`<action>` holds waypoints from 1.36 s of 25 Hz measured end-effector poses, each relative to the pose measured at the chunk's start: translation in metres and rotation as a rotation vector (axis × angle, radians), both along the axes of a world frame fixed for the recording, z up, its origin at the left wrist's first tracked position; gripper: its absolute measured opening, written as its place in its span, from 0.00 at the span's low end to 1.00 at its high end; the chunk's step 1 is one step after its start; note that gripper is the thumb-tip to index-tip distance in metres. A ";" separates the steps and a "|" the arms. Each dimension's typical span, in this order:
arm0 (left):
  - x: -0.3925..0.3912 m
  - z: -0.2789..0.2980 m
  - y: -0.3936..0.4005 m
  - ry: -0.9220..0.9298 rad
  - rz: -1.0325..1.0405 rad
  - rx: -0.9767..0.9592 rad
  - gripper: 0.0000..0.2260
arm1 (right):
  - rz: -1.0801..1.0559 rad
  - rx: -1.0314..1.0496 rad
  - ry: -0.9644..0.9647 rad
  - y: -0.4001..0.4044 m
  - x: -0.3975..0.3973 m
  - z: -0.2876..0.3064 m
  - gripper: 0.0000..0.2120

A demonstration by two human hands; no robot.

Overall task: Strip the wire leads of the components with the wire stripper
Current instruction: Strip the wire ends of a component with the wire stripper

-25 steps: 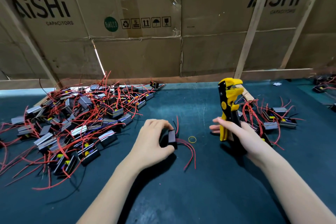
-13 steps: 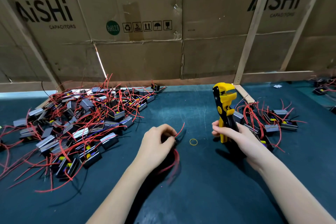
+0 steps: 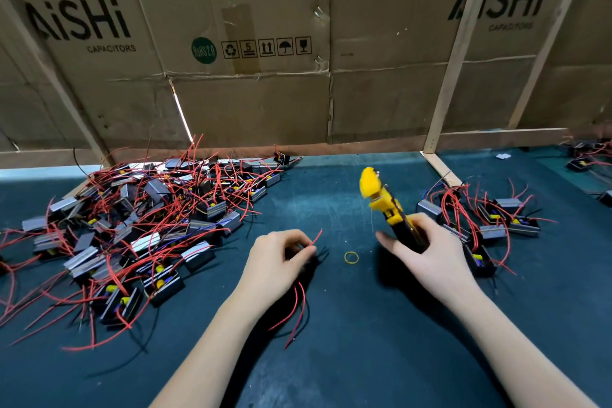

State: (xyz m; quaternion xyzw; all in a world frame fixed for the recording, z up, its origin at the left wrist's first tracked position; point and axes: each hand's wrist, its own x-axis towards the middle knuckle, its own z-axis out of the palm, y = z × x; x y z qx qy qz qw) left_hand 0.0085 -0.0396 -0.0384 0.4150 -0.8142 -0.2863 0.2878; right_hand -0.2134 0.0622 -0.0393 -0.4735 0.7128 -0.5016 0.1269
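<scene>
Left hand (image 3: 278, 262) pinches thin red wire lead (image 3: 314, 238); right hand (image 3: 427, 252) loosely wraps yellow-and-black plastic wire stripper (image 3: 385, 205), head at 11 o'clock. Risk: floppy lead misses the stripper's mouth or nicks; its component is hidden under the palm.

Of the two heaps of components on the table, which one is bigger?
The heap beyond the left hand is clearly bigger: many components and red wires. The heap behind the right hand, which holds the wire stripper, has few.

A single head-worn wide-angle camera looks forward and down across the dark green counter (image 3: 347, 358) from close range. Both forearms enter from the bottom edge. The cardboard wall (image 3: 265, 103) at the counter's far edge fills the upper frame, its lines bowed by the lens.
</scene>
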 end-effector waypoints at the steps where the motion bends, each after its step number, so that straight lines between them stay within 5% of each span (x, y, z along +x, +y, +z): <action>1: 0.000 0.001 0.000 0.051 -0.021 0.060 0.05 | -0.083 -0.054 0.190 0.000 0.000 0.000 0.19; 3: 0.000 0.004 0.001 0.171 -0.078 0.194 0.07 | -0.201 -0.100 0.507 0.001 -0.002 -0.001 0.22; 6: -0.002 0.006 0.002 0.330 -0.149 0.314 0.09 | -0.369 0.009 0.662 0.000 -0.007 -0.004 0.29; 14: -0.003 0.005 0.009 0.318 -0.305 0.256 0.10 | -0.414 0.043 0.761 -0.006 -0.001 -0.009 0.31; 34: 0.004 0.004 0.001 0.185 -0.291 0.168 0.10 | -0.302 0.003 0.886 -0.003 0.001 -0.002 0.24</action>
